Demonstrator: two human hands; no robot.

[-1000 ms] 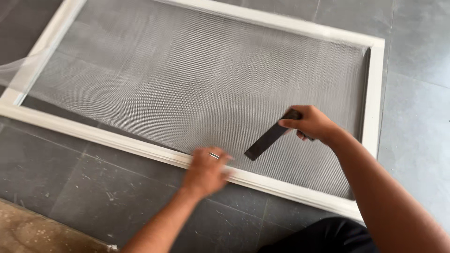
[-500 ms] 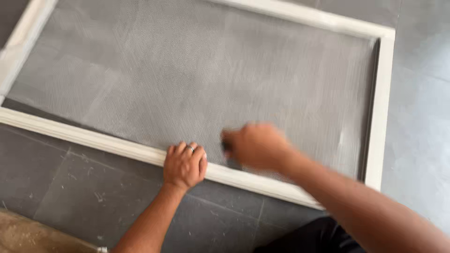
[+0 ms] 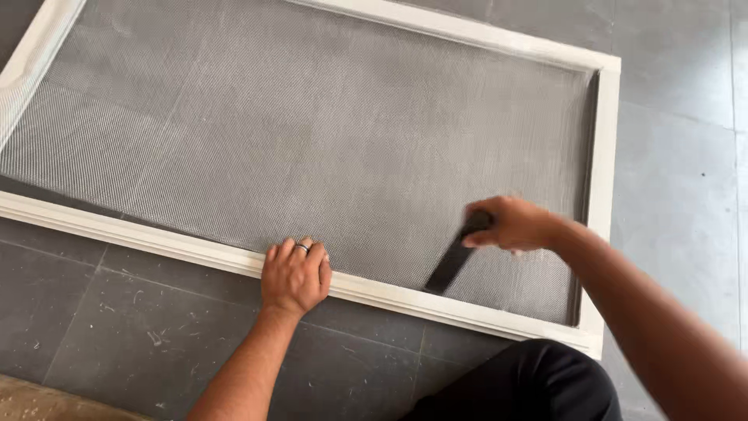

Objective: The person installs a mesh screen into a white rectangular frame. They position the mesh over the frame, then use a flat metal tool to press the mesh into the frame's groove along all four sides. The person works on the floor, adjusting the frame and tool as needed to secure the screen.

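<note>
The white window-screen frame (image 3: 351, 287) is running out of the picture at the top and the left, so its far left corners are not showing. The grey mesh (image 3: 312, 132) is being cut off there too. The right hand (image 3: 510, 224) is blurring slightly and is covering the upper end of the flat black tool (image 3: 450, 265), so the way the fingers are closing on the handle is staying hard to read. The left hand (image 3: 294, 277) is lying palm down on the frame's near rail and is hiding the strip of rail beneath it. Both forearms are leaving the picture at the bottom and right edges.
</note>
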